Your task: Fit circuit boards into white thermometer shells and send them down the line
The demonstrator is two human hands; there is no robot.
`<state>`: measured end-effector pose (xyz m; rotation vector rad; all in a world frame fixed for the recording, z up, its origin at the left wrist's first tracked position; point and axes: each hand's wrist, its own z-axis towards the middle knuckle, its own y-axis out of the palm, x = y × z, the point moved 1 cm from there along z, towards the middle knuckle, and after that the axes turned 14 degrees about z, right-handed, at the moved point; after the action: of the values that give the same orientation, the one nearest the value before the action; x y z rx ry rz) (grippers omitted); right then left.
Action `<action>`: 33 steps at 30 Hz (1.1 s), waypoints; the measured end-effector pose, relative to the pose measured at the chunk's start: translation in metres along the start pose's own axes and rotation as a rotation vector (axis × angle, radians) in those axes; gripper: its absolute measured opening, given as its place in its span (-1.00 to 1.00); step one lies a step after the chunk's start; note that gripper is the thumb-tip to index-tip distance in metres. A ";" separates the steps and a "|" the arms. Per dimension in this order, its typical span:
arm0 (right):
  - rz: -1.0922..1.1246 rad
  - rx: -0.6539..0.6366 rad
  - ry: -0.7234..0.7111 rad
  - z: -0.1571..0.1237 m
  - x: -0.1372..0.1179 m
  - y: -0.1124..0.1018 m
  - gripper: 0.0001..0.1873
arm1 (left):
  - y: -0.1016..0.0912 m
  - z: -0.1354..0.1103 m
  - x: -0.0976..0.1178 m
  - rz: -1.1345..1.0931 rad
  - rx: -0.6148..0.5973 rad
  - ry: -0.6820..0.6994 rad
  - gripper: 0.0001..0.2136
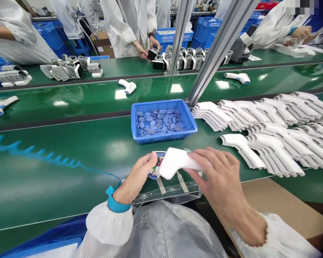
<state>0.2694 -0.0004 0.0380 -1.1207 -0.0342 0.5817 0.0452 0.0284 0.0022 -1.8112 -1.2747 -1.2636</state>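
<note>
My left hand [136, 176] grips a thermometer half with its circuit board [154, 174] exposed, thumb on top near its head end. My right hand [221, 175] is closed round the handle of a white plastic housing shell [173, 162]. The shell's wide head overlaps the thermometer half and hides most of it; whether the two touch I cannot tell. Just beyond both hands stands a blue bin [165, 137] holding many small blue oval parts [161, 121]. A teal wrist strap [117, 205] with a coiled cord circles my left wrist.
Stacked white shells [274, 143] cover the bench on the right. Beyond the bin, a green conveyor [91, 94] carries white thermometers [127, 86]. Metal posts [220, 46] rise behind the bin. Co-workers in white coats stand opposite, one person's hands [146, 50] at grey-white cuffed devices. A cardboard box [282, 204] sits low right.
</note>
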 end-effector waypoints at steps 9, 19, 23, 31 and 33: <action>0.391 -0.426 0.172 0.021 -0.017 0.034 -0.53 | -0.009 -0.006 -0.006 0.283 0.051 0.130 -0.57; 0.974 -0.862 0.551 0.029 -0.018 0.020 -0.62 | -0.012 -0.017 -0.018 0.535 0.184 0.262 -0.55; 1.113 -0.801 0.604 0.024 -0.024 0.015 -0.65 | -0.009 -0.026 -0.031 0.861 0.352 0.344 -0.54; 1.081 -0.726 0.629 0.011 -0.041 0.016 -0.66 | -0.011 -0.031 -0.041 0.900 0.411 0.374 -0.58; 1.017 -0.721 0.601 0.007 -0.035 0.017 -0.69 | -0.014 -0.032 -0.033 0.846 0.326 0.354 -0.58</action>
<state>0.2302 -0.0051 0.0355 -1.9786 0.9614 1.1469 0.0176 -0.0060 -0.0169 -1.5260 -0.3903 -0.7789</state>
